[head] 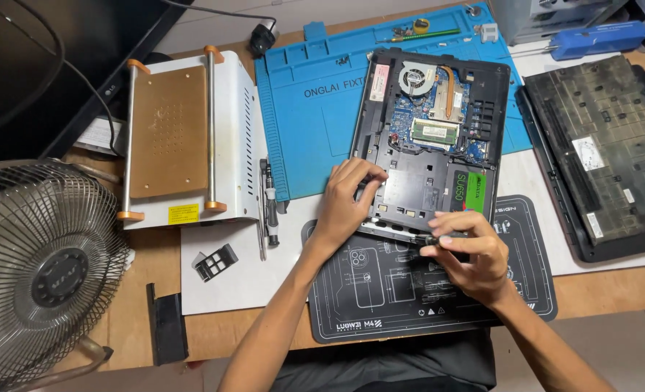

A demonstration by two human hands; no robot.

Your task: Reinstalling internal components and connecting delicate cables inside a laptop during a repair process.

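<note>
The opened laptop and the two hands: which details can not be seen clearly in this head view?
- Head view: the tip of the thin dark tool in the right hand is covered by its fingers.
- The left hand hides the near left edge of the opened black laptop.
- The round metal fan is cut off by the left edge.
- The screws are too small to tell.

Blue mat (322,123), black laptop (380,109), green drive (475,192).

The left hand (346,197) presses on the near edge of the opened laptop (428,138) (fan and circuit board exposed). The right hand (468,254) pinches a small dark tool (430,238) in its fingers (439,250), over a black mat (380,290).
</note>
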